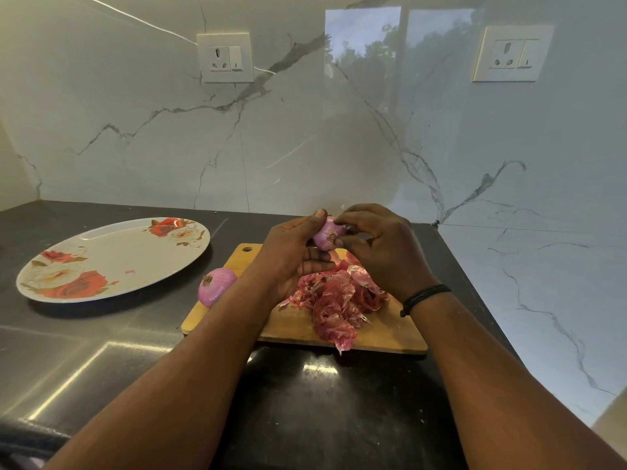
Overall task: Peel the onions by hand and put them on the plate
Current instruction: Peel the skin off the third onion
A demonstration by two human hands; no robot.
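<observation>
Lying beside plate (112, 259): peeled onion (217, 286)

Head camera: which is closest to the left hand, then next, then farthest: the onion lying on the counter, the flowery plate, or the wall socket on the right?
From the left hand:
1. The onion on the counter, just to its left by the cutting board's edge.
2. The flowery plate, farther left on the dark counter.
3. The right wall socket, high on the marble wall, up and to the right.

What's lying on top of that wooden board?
A heap of reddish onion skins lies on the cutting board. The hands and forearms cover part of it, so anything beneath them stays unseen.
</observation>
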